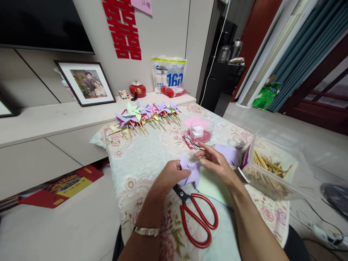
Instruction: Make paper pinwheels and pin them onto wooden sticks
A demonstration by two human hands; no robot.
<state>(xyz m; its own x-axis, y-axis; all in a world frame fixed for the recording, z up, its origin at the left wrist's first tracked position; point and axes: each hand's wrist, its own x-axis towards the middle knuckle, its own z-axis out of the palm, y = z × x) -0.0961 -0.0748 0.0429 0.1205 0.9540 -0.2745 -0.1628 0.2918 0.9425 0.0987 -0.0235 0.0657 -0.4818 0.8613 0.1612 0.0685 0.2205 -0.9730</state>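
Between the thumb and fingers of my left hand [172, 177] is a purple paper pinwheel [192, 173] with its blades folded in. My right hand [213, 159] hovers just right of it, fingers apart and slightly bent, with nothing visible in them. Red-handled scissors [199, 217] lie below the pinwheel, their blades partly hidden by my left hand. Pale green paper [214, 185] and a purple sheet [227, 154] lie beneath and beyond my right hand. A round clear tub [201, 129] stands past my fingertips, beside striped straws or strips [190, 141].
Finished pinwheels on sticks [144, 114] are piled at the table's far left. At right stands a clear plastic box [274, 170] full of wooden sticks. A cabinet along the wall holds a framed photo [85, 81], a red jar [137, 89] and a plastic bag [169, 74].
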